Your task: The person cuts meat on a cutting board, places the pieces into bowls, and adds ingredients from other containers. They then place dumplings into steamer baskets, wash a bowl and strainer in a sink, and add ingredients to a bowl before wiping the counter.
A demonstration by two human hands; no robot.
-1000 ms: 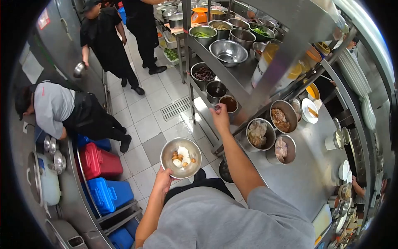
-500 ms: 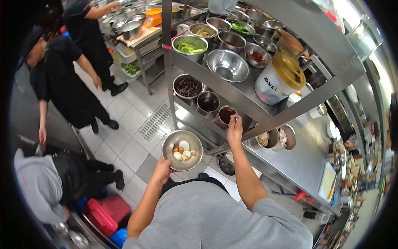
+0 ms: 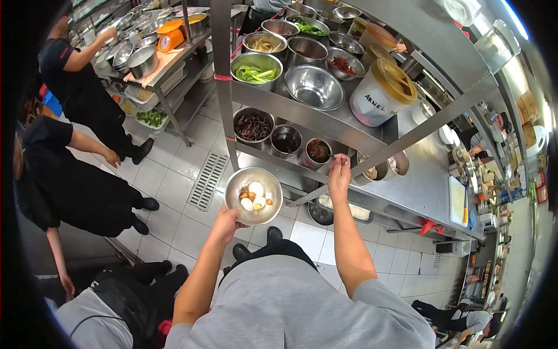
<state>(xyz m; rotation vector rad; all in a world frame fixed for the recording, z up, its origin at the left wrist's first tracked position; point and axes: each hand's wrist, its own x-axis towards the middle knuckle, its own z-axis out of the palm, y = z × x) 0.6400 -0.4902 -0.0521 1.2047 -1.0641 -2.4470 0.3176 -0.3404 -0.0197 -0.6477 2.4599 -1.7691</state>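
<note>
My left hand (image 3: pixel 225 225) grips the rim of a steel bowl (image 3: pixel 271 210) over the floor. Inside are white rounded pieces (image 3: pixel 256 188) that look like peeled eggs, and small brown pieces (image 3: pixel 243 193). My right hand (image 3: pixel 340 168) is closed at the edge of a small steel pot of dark red-brown sauce (image 3: pixel 318 151) on the lower shelf. Its fingers pinch what looks like a thin handle at the pot's rim; its far end is hidden. Beside that pot stand a pot of dark liquid (image 3: pixel 285 140) and one of dark dried pieces (image 3: pixel 253 125).
The upper shelf carries a bowl of cut greens (image 3: pixel 256 71), a shiny steel bowl (image 3: pixel 314 87) and a yellow-lidded tub (image 3: pixel 381 93). A metal shelf post (image 3: pixel 221 81) rises ahead. Co-workers (image 3: pixel 75 168) stand to the left, near a floor drain (image 3: pixel 208 183). A steel counter (image 3: pixel 427 154) runs right.
My view has shifted. My right hand has moved slightly right from the sauce pot, staying at its edge. My left hand keeps hold of the bowl. Co-workers at left have shifted.
</note>
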